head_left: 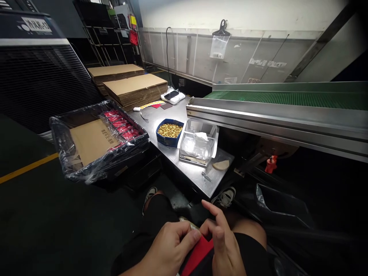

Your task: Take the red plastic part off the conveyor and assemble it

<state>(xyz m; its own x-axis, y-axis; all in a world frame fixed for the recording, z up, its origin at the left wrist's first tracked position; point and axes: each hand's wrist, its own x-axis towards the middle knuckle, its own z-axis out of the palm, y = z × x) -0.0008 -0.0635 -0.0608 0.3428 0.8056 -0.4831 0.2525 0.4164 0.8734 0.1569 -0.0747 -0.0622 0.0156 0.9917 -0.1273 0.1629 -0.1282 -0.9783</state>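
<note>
Low over my lap, my left hand (pixel 176 245) pinches a flat red piece with a dark edge (pixel 199 253) between thumb and forefinger. My right hand (pixel 222 243) is at the other side of the same piece, its forefinger stretched out and other fingers curled against it; part of that grip is hidden. Something pale (pixel 188 223) shows just behind my fingers, too covered to name. On the metal table (pixel 198 182) ahead, a blue bin (pixel 168 144) holds many small gold-coloured pieces. Beside it stands a clear plastic tray (pixel 198 142) with plastic bags in it.
Left stands a plastic-lined black crate (pixel 69 170) with red packs (pixel 122 124) and cardboard. Behind are stacked cardboard sheets (pixel 135 84) and a phone (pixel 171 95). A green conveyor (pixel 287 97) runs right. Small metal tool (pixel 206 176) and beige half-round piece (pixel 221 165) lie near the table's corner.
</note>
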